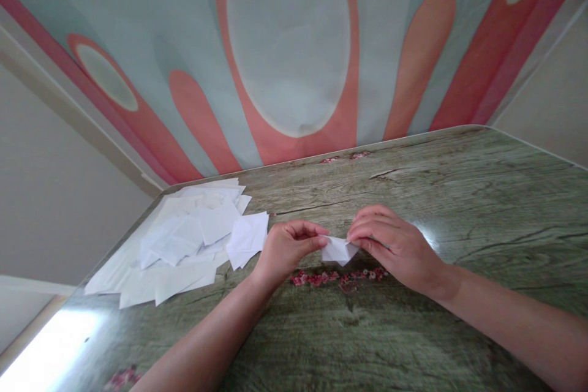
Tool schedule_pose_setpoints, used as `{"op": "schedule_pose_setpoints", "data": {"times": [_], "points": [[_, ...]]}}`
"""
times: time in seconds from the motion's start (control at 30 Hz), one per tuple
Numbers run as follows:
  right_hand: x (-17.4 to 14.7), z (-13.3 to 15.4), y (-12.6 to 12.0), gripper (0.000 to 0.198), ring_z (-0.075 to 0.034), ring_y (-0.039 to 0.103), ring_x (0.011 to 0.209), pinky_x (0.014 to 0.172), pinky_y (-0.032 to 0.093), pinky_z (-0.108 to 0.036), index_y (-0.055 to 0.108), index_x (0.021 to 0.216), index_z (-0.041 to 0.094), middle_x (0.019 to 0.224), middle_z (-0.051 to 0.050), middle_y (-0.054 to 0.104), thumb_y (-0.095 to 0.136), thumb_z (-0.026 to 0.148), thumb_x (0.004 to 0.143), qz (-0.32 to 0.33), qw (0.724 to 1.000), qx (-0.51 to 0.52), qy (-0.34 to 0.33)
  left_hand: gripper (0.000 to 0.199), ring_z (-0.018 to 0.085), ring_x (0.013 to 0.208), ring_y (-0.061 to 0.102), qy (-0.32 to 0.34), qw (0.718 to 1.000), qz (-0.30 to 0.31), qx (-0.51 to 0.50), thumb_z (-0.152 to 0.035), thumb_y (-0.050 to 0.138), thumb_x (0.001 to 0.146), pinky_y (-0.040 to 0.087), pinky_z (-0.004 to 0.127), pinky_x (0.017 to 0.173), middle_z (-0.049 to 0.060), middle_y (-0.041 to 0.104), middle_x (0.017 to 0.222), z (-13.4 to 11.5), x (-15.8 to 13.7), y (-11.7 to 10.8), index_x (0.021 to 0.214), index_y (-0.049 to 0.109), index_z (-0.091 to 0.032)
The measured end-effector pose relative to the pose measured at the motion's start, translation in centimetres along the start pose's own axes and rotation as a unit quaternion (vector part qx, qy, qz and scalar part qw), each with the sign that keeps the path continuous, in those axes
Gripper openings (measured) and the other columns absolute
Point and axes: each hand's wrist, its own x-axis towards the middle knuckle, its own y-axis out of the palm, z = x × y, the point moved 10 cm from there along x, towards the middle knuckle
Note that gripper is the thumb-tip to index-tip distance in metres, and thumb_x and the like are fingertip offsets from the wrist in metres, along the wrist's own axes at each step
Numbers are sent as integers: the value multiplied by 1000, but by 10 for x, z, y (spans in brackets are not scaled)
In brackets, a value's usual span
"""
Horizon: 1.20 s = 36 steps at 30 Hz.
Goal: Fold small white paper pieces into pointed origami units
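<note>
A small folded piece of white paper (339, 250) is held between my two hands, just above the table. My left hand (290, 246) pinches its left corner between thumb and fingers. On the other side, my right hand (392, 244) grips the upper right corner with thumb and forefinger. Creases show across the paper, and one point of it hangs downward. Close to my left hand lies a small stack of white paper squares (247, 237).
A large spread heap of white paper sheets (184, 245) covers the table's left part. The wood-patterned table (459, 196) carries a printed strip of red flowers (316, 278). Behind its far edge stands a wall covering (289, 43) with orange shapes.
</note>
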Motion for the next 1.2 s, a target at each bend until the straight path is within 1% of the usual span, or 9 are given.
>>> {"op": "schedule_pose_setpoints", "data": {"times": [0.27,0.4,0.67,0.87,1.03,1.2], "points": [[-1,2,0,10,-20,57,95,85,46,-37,66,90,21,87,-2,70,57,17,89,-3,1000,-1,-9,21,13,67,62,7,1000,-4,24,-32,77,68,47,23,68,2,72,75,0,0,-1,81,73,-16],[-1,2,0,10,-20,57,95,84,47,-37,66,90,22,87,-2,71,56,18,90,-4,1000,-3,-10,21,13,67,62,4,1000,1,19,-32,77,68,47,23,68,2,72,76,1,0,-1,81,73,-16],[-1,0,-1,12,-20,59,95,85,48,-38,67,90,23,87,-2,71,56,18,89,-7,1000,-3,-15,19,13,66,61,0,1000,-2,30,-31,76,67,47,25,67,2,71,73,-1,1,-1,76,72,-15],[-1,-2,1,10,-19,57,97,87,47,-38,66,90,22,87,-2,71,58,17,88,-4,1000,6,-11,16,11,64,60,4,1000,1,26,-29,76,68,45,22,66,0,70,71,-1,1,-1,75,72,-16],[1,2,2,10,-21,57,100,89,46,-40,66,92,22,91,-3,71,58,18,87,3,1000,-9,-4,15,14,64,62,15,997,-28,64,-29,75,68,47,24,65,2,71,71,-8,-2,-2,73,73,-16],[1,21,-2,11,-24,57,102,92,42,-44,65,94,21,96,-5,70,61,19,83,-25,998,-57,-15,9,16,65,64,25,993,-67,99,-26,74,68,48,24,62,2,72,69,-15,-9,0,71,73,-18]]}}
